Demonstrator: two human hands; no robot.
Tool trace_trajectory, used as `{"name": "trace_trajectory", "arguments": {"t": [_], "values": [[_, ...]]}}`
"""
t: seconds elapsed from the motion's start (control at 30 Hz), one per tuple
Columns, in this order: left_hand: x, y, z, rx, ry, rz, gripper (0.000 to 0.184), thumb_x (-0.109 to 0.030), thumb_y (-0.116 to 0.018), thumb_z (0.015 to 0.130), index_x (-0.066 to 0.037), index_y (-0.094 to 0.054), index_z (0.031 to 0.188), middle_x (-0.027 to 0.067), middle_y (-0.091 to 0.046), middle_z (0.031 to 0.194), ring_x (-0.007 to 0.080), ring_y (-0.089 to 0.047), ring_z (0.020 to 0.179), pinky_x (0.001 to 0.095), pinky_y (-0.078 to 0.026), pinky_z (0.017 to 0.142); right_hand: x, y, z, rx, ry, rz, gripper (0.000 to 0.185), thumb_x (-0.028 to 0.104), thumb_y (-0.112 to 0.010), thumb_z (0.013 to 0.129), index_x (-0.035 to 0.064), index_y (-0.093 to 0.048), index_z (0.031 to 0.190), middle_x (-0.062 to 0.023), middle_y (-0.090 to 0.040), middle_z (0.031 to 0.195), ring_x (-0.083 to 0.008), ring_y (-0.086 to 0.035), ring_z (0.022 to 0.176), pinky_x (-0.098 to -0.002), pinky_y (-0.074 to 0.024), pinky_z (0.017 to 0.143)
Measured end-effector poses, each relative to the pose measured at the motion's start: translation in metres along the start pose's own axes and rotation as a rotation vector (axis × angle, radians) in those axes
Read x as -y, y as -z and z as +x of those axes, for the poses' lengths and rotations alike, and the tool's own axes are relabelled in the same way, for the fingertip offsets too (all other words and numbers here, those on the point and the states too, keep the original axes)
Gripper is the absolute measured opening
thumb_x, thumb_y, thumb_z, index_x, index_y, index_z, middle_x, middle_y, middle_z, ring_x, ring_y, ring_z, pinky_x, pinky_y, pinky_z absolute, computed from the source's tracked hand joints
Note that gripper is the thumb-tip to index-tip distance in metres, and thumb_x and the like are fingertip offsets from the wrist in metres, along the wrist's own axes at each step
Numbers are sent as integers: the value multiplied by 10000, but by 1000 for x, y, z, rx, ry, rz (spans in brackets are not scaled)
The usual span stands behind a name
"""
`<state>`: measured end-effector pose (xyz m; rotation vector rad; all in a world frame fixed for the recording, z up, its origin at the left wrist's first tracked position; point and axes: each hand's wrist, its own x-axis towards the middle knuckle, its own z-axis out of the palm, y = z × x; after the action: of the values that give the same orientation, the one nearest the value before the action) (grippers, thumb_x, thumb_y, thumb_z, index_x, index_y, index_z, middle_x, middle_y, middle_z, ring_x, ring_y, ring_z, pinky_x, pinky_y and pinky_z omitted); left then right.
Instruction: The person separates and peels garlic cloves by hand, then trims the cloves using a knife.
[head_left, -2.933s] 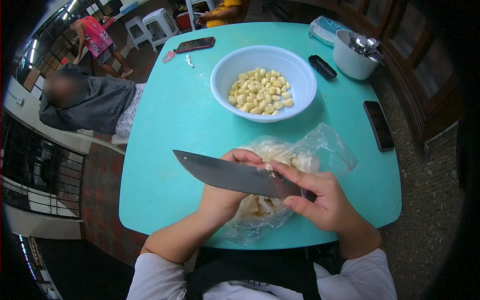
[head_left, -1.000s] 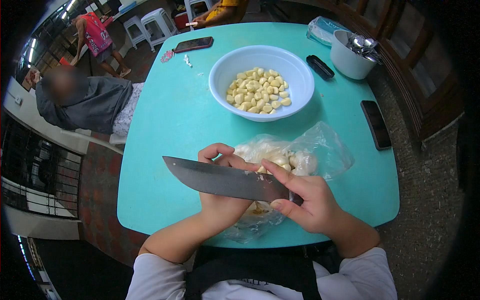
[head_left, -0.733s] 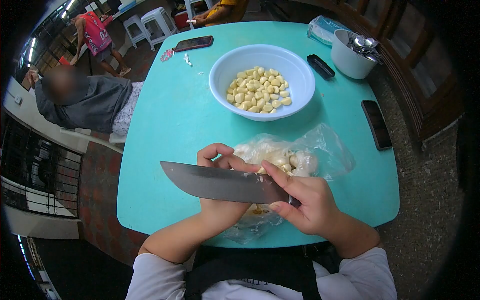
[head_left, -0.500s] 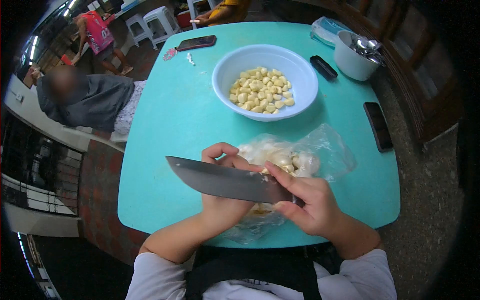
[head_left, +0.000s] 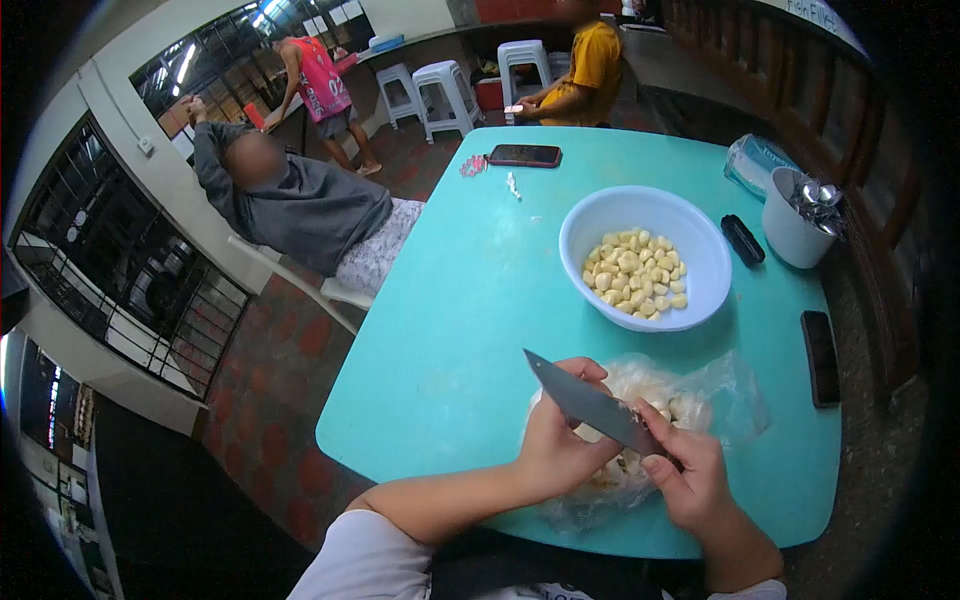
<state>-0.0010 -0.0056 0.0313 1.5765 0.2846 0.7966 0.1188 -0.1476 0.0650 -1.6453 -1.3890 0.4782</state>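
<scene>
My right hand point(head_left: 692, 472) is closed around the handle end of a broad kitchen knife point(head_left: 588, 402), its thumb and index finger near the blade. The blade slants up to the left, with small pale scraps stuck near the handle. Behind it, my left hand point(head_left: 560, 440) has curled fingers; the blade hides whatever they hold. Under both hands lies a clear plastic bag point(head_left: 735, 400) with whitish garlic point(head_left: 690, 408) inside. Beyond them stands a light blue basin point(head_left: 708, 300) holding many peeled garlic cloves point(head_left: 635, 272).
On the turquoise table point(head_left: 450, 330) lie a phone point(head_left: 525, 156), another dark phone point(head_left: 820, 358) and a black case-like object point(head_left: 742, 240). A white bucket of spoons point(head_left: 795, 230) stands by a tissue pack point(head_left: 758, 165). A seated person point(head_left: 310, 210) is at the left; others are farther back.
The view has swung left and up, so the table and basin appear lower and farther right. The knife stays in my right hand, its blade now tilted more steeply.
</scene>
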Motion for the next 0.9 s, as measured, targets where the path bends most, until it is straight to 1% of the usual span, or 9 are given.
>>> {"name": "trace_trajectory", "arguments": {"t": [0.1,0.27,0.4,0.47,0.53,0.63,0.73,0.83,0.9], "values": [[2,-3,0,-27,58,-146,654,47,-749,671,-39,-316,1153,66,-539,927,139,-585,845,274,-491,744,-1,0,-2,12,-66,173,485,252,-533,883,-17,-472,1282,-125,-564,648,-211,-566,575,-311,-460,602],[1,-2,0,65,7,-177,540,59,-684,737,-36,-339,1141,68,-467,998,142,-562,918,276,-497,771,-7,1,-7,43,-212,513,475,300,-466,935,-54,-479,1252,-28,-514,596,-106,-449,505,-252,-428,591],[0,-2,0,83,-23,-171,524,81,-686,735,-69,-343,1102,93,-545,1002,169,-581,943,305,-503,785,-16,1,-14,9,-286,678,433,356,-457,944,-53,-571,1027,-10,-471,568,-77,-391,463,-216,-369,499],[1,-2,0,102,-51,-209,510,91,-671,743,-73,-346,1100,106,-546,1022,168,-577,956,297,-503,782,-18,3,-15,2,-299,724,451,414,-451,934,-22,-543,869,-15,-453,546,-72,-379,443,-213,-327,441],[1,-1,0,127,-60,-252,492,102,-651,756,-75,-347,1100,119,-547,1037,170,-573,968,295,-504,785,-13,7,-12,14,-307,761,535,509,-433,918,27,-464,688,-23,-440,514,-72,-376,416,-214,-280,384],[-1,2,3,165,-28,-343,459,116,-610,780,-74,-345,1104,136,-545,1052,182,-565,988,303,-509,795,-14,15,-12,53,-316,835,483,414,-445,939,-56,-547,983,-23,-460,559,-71,-382,455,-211,-296,412],[-4,3,6,176,25,-451,422,105,-575,809,-69,-341,1114,146,-540,1066,198,-555,1009,317,-514,809,-11,17,-12,26,-330,806,554,413,-433,942,-84,-489,1179,-16,-457,559,-69,-389,466,-207,-301,423],[-4,4,9,181,58,-491,383,68,-557,839,-60,-342,1130,151,-537,1088,207,-543,1034,333,-514,822,-10,18,-10,-7,-308,741,618,407,-449,932,-82,-386,1306,-1,-452,559,-67,-393,473,-199,-309,439],[1,7,11,181,70,-507,364,40,-552,854,-51,-349,1143,147,-536,1101,208,-534,1053,342,-514,826,-6,20,-8,-19,-301,693,601,371,-488,919,-77,-390,1307,-7,-481,575,-66,-409,484,-194,-332,460]]}}
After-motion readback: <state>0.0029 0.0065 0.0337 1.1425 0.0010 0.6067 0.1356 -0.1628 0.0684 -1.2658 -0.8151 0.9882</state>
